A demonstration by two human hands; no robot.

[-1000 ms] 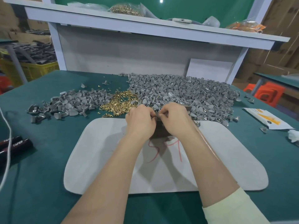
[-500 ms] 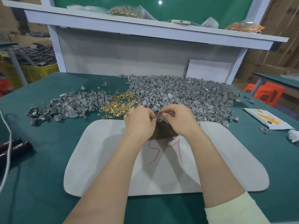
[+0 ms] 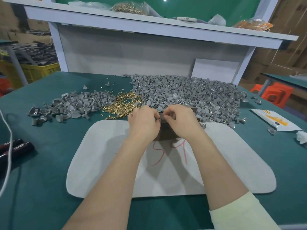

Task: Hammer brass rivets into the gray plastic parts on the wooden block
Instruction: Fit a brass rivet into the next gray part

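My left hand (image 3: 144,121) and my right hand (image 3: 181,121) meet fingertip to fingertip over a dark wooden block (image 3: 164,132) at the far edge of a pale grey mat (image 3: 103,156). Between the fingertips both hands pinch a small gray plastic part (image 3: 160,117), mostly hidden by the fingers. Whether a rivet is in it cannot be seen. A heap of brass rivets (image 3: 123,105) lies just left of the hands. Behind them spreads a big pile of gray plastic parts (image 3: 196,95). No hammer shows.
A smaller pile of gray parts (image 3: 71,107) lies at the left. Black handles marked TAPER (image 3: 15,147) and a white cord (image 3: 9,143) sit at the left edge. A white packet (image 3: 274,120) lies right. A white shelf (image 3: 149,25) stands behind.
Both hands stay together over the block, with only small finger shifts around the gray part. The view has drifted slightly.
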